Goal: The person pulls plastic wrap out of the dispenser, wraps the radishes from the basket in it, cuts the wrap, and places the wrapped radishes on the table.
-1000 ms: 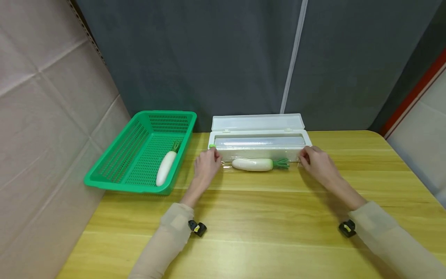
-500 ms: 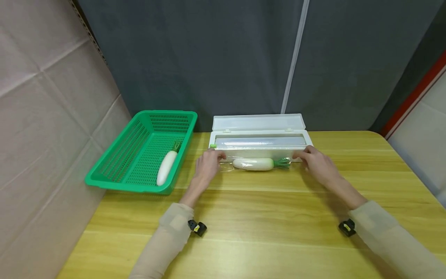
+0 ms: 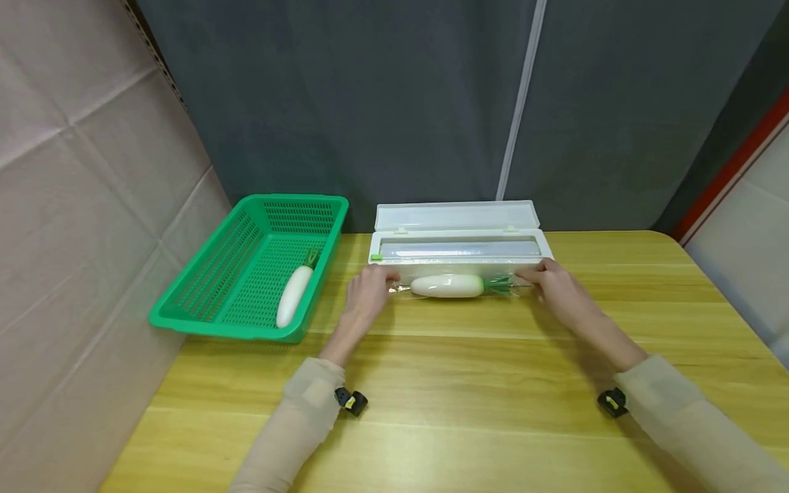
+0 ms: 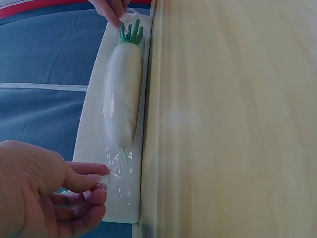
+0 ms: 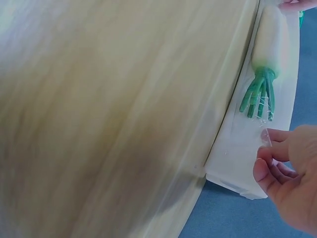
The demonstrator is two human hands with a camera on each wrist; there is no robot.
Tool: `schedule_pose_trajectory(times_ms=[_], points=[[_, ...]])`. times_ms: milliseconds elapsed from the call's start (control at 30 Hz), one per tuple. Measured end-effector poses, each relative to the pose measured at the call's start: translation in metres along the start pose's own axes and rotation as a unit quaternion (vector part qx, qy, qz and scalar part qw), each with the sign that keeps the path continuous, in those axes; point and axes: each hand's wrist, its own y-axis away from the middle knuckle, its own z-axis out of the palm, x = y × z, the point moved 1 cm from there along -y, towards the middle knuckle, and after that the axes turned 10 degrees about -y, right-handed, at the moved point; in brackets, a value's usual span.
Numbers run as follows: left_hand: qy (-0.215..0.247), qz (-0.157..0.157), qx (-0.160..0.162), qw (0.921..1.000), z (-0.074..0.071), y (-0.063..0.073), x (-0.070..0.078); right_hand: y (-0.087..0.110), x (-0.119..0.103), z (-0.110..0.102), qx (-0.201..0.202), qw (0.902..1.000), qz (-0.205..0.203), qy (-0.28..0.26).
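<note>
A white radish (image 3: 448,286) with green leaves lies sideways along the front of the white cling film dispenser (image 3: 459,235), wrapped in clear cling film (image 4: 118,171). To its left, my left hand (image 3: 366,294) pinches the film past the root tip between thumb and index finger. My right hand (image 3: 564,293) does the same at the leaf end, where a bit of film shows between thumb and finger in the right wrist view. Leaves (image 5: 261,94) sit under the film. Some of the film between my fingers is hidden in the head view.
A green basket (image 3: 224,333) stands at the left with a second white radish (image 3: 294,296) inside. Behind the dispenser, its raised lid (image 3: 456,216) leans near a dark curtain (image 3: 370,103). The wooden table (image 3: 456,397) reaches toward me.
Both hands have come slightly inward to the radish's ends. Half a second ago the left film end lay spread out; now it is gathered. The wrapped radish has shifted slightly toward the dispenser.
</note>
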Motion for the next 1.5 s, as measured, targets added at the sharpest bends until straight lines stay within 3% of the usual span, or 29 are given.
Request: schedule_pose_trajectory(times_ms=[200, 667, 967, 1200, 1267, 1367, 1500], points=[[0.001, 0.005, -0.016, 0.9999, 0.0, 0.001, 0.002, -0.001, -0.002, 0.001, 0.001, 0.9999, -0.005, -0.014], [0.019, 0.017, -0.027, 0.9993, 0.002, 0.002, 0.011, 0.003, -0.003, 0.001, -0.012, 0.9988, 0.04, -0.024], [0.062, 0.005, -0.003, 0.9981, 0.006, 0.001, 0.019, 0.002, -0.005, 0.001, -0.015, 0.9985, 0.046, -0.024], [0.051, 0.03, 0.013, 0.9981, 0.004, 0.003, 0.021, 0.0, -0.006, 0.0, -0.012, 0.9984, 0.049, -0.027], [0.045, 0.045, -0.002, 0.998, 0.003, 0.004, 0.022, 0.0, -0.006, 0.0, -0.013, 0.9984, 0.048, -0.025], [0.02, 0.064, -0.051, 0.9965, 0.0, 0.006, 0.026, 0.0, -0.005, 0.001, -0.014, 0.9985, 0.047, -0.023], [-0.021, 0.07, -0.106, 0.9917, -0.003, 0.009, 0.029, 0.0, -0.004, 0.002, -0.015, 0.9984, 0.05, -0.022]])
